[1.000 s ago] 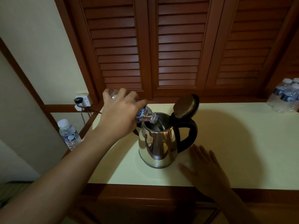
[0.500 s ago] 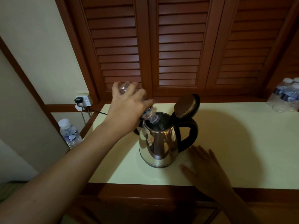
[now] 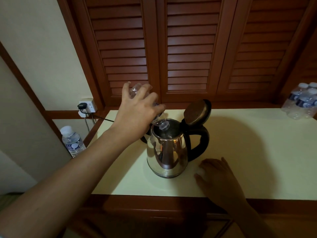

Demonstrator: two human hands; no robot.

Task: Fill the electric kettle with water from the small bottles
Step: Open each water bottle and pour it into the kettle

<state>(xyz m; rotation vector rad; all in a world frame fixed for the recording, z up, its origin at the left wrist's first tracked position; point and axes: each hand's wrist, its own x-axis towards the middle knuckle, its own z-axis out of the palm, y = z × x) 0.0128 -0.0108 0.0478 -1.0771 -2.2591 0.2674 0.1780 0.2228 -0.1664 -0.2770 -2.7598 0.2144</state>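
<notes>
Kettle (image 3: 167, 152) of shiny steel, black-handled, stands lid-up on the pale yellow tabletop (image 3: 257, 152). The left hand (image 3: 137, 114) grips a small clear plastic bottle (image 3: 161, 124), neck tipped into the kettle's mouth. The right hand (image 3: 221, 177) rests relaxed on the tabletop beside it.

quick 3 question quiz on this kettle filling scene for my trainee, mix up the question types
1. Fill the gap: the right hand rests on the ___ beside the kettle.
2. True or false: the kettle's lid is shut.
3. What grips the bottle tilted neck-down into the kettle's mouth? A) left hand B) right hand C) nothing, it stands alone

Key: 1 table; 2 false, it stands open; 3 A
</notes>
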